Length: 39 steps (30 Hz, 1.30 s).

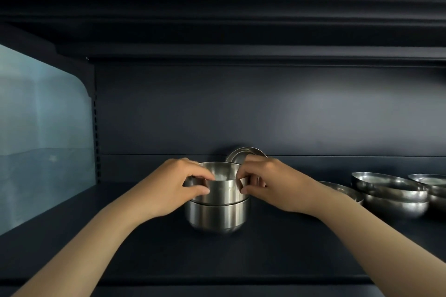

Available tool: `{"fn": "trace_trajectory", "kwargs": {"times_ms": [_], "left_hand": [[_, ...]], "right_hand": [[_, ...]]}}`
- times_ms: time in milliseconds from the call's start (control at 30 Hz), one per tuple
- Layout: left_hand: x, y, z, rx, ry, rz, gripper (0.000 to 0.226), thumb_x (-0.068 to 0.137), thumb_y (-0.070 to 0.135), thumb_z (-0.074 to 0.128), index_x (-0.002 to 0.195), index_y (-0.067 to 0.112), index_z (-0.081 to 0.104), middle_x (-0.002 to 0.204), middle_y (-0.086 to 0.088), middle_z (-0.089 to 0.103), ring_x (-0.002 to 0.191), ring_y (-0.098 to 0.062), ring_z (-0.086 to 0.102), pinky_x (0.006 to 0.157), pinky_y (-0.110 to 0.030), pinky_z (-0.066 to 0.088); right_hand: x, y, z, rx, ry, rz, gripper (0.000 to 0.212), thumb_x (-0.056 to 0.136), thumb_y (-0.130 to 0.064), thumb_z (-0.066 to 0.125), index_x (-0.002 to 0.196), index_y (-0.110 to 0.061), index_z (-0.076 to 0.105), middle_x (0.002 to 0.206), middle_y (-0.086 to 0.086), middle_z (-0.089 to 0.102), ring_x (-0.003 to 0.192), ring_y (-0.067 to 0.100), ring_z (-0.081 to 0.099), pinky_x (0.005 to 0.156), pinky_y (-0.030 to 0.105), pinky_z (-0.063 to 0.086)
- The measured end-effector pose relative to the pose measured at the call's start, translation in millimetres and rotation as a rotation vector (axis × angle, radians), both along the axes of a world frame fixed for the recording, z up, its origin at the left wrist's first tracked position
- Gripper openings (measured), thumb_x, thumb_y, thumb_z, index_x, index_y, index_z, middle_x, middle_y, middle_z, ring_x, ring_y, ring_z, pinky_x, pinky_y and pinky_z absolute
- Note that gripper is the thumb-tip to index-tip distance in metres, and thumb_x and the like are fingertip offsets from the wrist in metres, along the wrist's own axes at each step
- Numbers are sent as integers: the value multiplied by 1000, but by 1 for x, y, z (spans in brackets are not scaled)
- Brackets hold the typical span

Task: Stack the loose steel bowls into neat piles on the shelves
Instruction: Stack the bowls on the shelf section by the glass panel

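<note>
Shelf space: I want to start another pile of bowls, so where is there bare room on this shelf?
The widest bare patch lies left of the two-bowl stack, reaching to the glass side panel. The front strip of the shelf is bare too. The right is crowded: piled shallow bowls sit there, and a tilted bowl leans behind the stack, which both hands hold.

Faint mark on top bowl, not legible.
</note>
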State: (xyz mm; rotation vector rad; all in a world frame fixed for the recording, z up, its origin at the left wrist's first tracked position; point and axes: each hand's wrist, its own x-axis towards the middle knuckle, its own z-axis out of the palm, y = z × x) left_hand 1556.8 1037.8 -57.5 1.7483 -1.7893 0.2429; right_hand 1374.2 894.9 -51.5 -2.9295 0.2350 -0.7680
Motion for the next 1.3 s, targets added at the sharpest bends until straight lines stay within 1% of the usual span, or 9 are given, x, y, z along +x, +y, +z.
{"fn": "trace_trajectory", "kwargs": {"times_ms": [167,400,533,633,767,867,1033,1167,1300], "left_hand": [[1,-1,-14,28,-38,48,46,70,48,75,111,49,54,101,33,44,99,19,38,77,-6,32],[4,-6,-23,4,-108,23,56,69,44,77,119,40,50,93,34,39,101,20,31,79,-4,32],[23,-1,-20,34,-85,58,55,71,43,76,119,43,49,94,33,40,102,21,29,77,-3,33],[43,-3,-17,72,-95,110,56,73,40,75,122,40,49,95,33,40,99,17,34,78,-4,32],[79,-19,-14,115,-118,199,56,75,36,75,126,34,50,97,34,37,104,4,34,86,-13,28],[105,-34,-14,131,-164,272,51,76,33,74,122,30,52,104,22,46,104,-2,39,87,-19,35],[127,-50,-18,94,-198,323,57,78,29,73,130,30,48,121,17,49,107,-4,40,93,-21,34],[111,-54,-20,-57,-382,346,55,82,26,68,132,27,45,127,12,43,123,-10,35,102,-25,31],[61,-78,-6,-251,-216,173,35,83,20,67,116,24,58,114,9,51,108,-10,49,87,-20,37]], "right_hand": [[-2,-4,-8,-18,-1,6,23,81,-25,71,97,-29,55,93,-20,47,79,4,55,68,17,46],[7,-10,-19,-35,19,8,42,75,-31,75,106,-36,48,99,-29,40,86,-3,48,70,10,41],[29,-11,-19,-30,24,26,40,75,-31,74,107,-31,50,99,-20,42,83,0,47,70,15,43],[58,-13,-19,-34,36,13,38,76,-29,74,106,-24,51,101,-11,44,83,4,47,76,28,46],[105,-21,-19,-48,46,-36,46,78,-24,72,117,-20,50,111,-5,45,98,16,53,84,31,46],[140,-30,-22,-22,41,-75,48,80,-21,69,122,-20,48,122,0,44,109,22,52,91,33,44],[172,-39,-27,34,55,-104,56,83,-20,66,133,-20,41,139,1,35,118,25,50,97,36,43],[148,-49,-14,-4,-12,-95,64,80,-20,69,136,-20,40,131,1,42,104,20,55,92,27,42],[96,-80,6,37,-249,-274,45,80,-12,69,122,-22,55,120,0,49,76,9,57,77,19,42]]}}
